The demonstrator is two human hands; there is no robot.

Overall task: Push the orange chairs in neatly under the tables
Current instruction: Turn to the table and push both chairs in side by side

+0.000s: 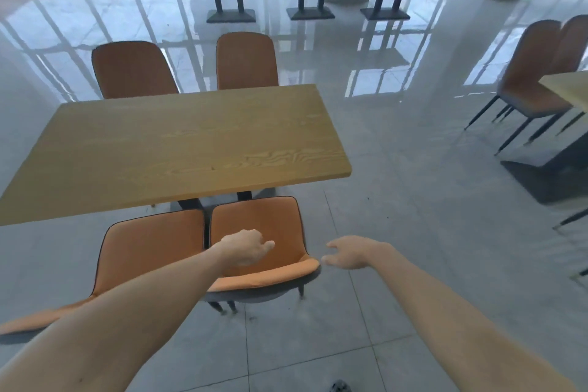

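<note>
Along the table's [178, 140] near edge, the right-hand orange chair [264, 232] stands only part-way under, its backrest facing the person. Left hand [246, 250], loosely curled and holding nothing, hovers over the backrest; right hand [348, 253], open and empty, hangs just beside its right corner. The push should run straight ahead, toward the table.

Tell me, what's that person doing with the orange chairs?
A person is tidying orange padded chairs around a long wooden table. Both bare arms reach toward the near right orange chair. The left hand hovers over its seat in a loose fist, and the right hand is open just beside the backrest's corner. Neither has a clear grip yet. Its seat still sticks out from the table, like the near left orange chair.
</note>
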